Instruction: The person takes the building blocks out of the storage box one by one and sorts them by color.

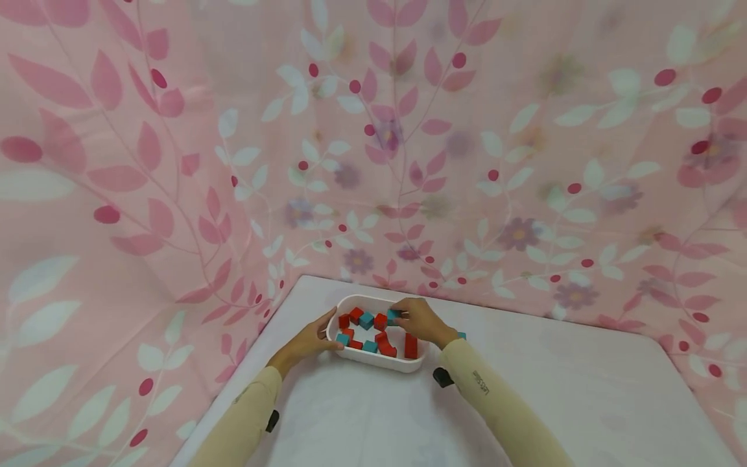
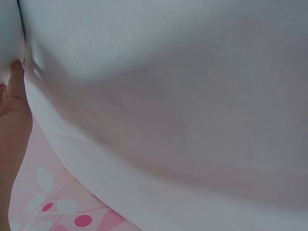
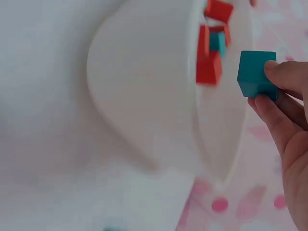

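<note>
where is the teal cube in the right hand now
In the head view, the teal cube is at the far side of the white oval tray, toward its right end, pinched by the right hand just right of a red cube.

In the lower middle of the head view lies a white tray (image 1: 382,367), oblong with rounded corners. The left hand (image 1: 306,342) holds its left end, thumb on the near side. The right hand (image 1: 421,319) pinches a teal cube (image 3: 252,72) between thumb and fingers, by the tray's upper right in the head view. Red blocks (image 1: 356,316) and teal blocks (image 1: 366,320) lie inside, mostly left and centre; an oblong red block (image 1: 411,346) stands out near the right end.
</note>
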`<state>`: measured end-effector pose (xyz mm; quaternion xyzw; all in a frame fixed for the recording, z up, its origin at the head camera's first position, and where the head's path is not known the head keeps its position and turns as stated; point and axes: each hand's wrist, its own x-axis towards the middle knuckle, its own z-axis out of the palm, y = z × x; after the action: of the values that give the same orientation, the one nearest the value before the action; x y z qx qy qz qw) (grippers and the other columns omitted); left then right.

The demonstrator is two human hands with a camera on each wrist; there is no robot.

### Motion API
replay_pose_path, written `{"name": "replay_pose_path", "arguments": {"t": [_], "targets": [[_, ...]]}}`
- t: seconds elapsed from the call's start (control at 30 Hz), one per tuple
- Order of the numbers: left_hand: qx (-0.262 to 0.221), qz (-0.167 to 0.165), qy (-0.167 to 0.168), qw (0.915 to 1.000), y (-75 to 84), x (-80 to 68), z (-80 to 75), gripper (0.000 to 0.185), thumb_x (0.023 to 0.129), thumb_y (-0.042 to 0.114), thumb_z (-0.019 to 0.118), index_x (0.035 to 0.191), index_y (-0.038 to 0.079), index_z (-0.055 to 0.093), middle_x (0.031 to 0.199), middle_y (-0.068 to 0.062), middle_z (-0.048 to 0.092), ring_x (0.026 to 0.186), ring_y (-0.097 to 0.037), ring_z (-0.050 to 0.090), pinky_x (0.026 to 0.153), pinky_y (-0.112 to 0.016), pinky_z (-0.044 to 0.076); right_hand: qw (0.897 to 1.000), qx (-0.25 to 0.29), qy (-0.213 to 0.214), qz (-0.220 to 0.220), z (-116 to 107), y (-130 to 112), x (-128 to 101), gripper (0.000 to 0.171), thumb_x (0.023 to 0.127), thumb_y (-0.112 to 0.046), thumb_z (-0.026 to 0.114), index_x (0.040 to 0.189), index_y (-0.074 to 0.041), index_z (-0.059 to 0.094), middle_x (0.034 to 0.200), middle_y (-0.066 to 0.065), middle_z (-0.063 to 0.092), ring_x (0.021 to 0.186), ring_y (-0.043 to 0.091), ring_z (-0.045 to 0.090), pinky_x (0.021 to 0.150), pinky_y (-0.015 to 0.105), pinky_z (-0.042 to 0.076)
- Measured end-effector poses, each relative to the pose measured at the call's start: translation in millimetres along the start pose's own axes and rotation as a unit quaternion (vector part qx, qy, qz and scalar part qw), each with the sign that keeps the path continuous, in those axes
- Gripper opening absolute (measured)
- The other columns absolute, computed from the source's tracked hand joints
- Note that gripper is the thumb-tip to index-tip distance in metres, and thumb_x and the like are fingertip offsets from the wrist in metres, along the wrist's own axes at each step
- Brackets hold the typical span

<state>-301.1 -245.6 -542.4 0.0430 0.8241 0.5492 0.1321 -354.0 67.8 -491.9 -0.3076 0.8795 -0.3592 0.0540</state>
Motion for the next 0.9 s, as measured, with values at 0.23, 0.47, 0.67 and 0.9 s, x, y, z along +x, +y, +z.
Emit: {"name": "replay_pose_path", "arguments": {"t": [0.23,0.47,0.67,0.9], "targets": [[-0.009,0.006,-0.005,0.9999,-4.0,2.2,1.3,0.095,0.082,0.027,0.080,0.156,0.031,0.022,0.157,-0.011,0.028,0.139,-0.039,0.034,0.107,-0.058,0.034,0.997,-0.016,0.069,0.035,-52,30,-45,0.037,0.089,-0.004,0.071,0.124,0.002,0.064,0.117,0.013,0.066,0.107,0.029,0.066,0.088,0.041,0.054],[-0.010,0.011,-0.015,0.9998,-4.4,3.6,-1.3,0.094,0.082,0.028,0.080,0.156,0.031,0.022,0.159,-0.010,0.026,0.140,-0.040,0.031,0.107,-0.059,0.034,0.993,-0.039,0.106,0.044,-78,67,-89,0.036,0.089,-0.002,0.068,0.123,0.010,0.061,0.120,0.022,0.062,0.105,0.036,0.065,0.087,0.045,0.053],[-0.004,0.008,-0.014,0.9999,-5.0,3.6,-2.4,0.096,0.082,0.027,0.081,0.157,0.028,0.021,0.159,-0.012,0.023,0.140,-0.040,0.031,0.107,-0.057,0.034,0.988,-0.054,0.127,0.062,-77,99,-116,0.032,0.087,0.000,0.069,0.117,0.010,0.064,0.114,0.021,0.064,0.102,0.036,0.066,0.086,0.046,0.054],[-0.012,0.008,-0.017,0.9998,-2.9,2.2,-0.4,0.094,0.083,0.025,0.079,0.157,0.028,0.021,0.159,-0.013,0.025,0.141,-0.041,0.030,0.106,-0.058,0.035,0.985,-0.054,0.133,0.096,-64,119,-129,0.031,0.087,0.001,0.069,0.117,0.008,0.065,0.115,0.020,0.065,0.105,0.033,0.064,0.090,0.047,0.053]]}}
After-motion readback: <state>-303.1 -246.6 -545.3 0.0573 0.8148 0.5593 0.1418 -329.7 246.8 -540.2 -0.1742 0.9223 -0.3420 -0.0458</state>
